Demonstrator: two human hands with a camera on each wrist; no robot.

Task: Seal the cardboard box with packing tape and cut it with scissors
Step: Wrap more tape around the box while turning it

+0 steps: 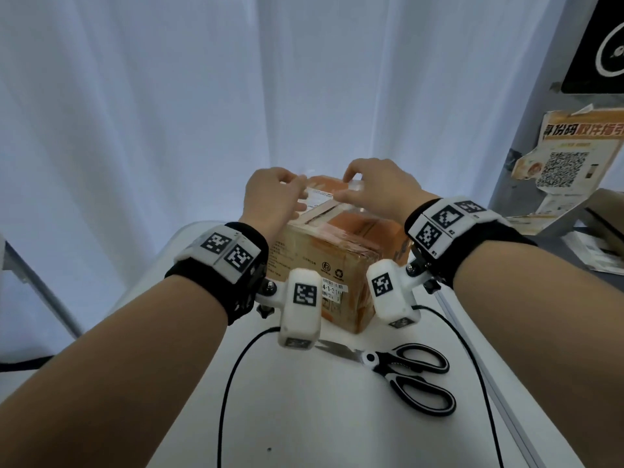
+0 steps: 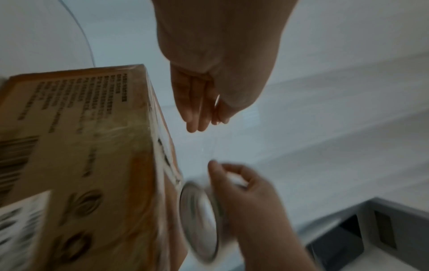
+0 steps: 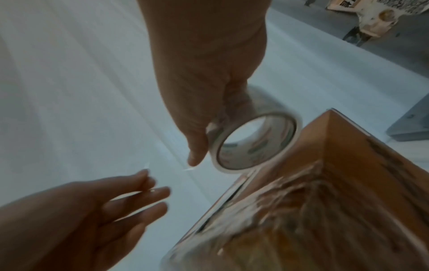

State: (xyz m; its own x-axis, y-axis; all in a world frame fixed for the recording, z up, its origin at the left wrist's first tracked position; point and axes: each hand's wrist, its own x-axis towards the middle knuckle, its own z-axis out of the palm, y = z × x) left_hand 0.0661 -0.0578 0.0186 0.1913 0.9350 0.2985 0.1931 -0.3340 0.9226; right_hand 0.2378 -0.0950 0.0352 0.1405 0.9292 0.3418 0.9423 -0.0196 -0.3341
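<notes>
A brown cardboard box (image 1: 332, 261) with old tape on its top stands on the white table (image 1: 304, 417). Both hands hover just above the box top. My right hand (image 1: 353, 187) grips a roll of clear packing tape (image 3: 255, 143) by its rim, held on edge near the box's far corner. My left hand (image 1: 299, 192) pinches the loose tape end (image 3: 148, 174) between thumb and fingertips, a short way from the roll. A faint clear strip (image 2: 210, 146) spans the gap between the two hands. Black-and-white scissors (image 1: 405, 369) lie closed on the table, near me and right of the box.
A white curtain (image 1: 202, 96) hangs behind the table. A grey post with an orange poster (image 1: 570, 157) stands at the right, with papers (image 1: 594, 255) on a grey surface below it. Black cables (image 1: 233, 383) trail from the wrist cameras across the table.
</notes>
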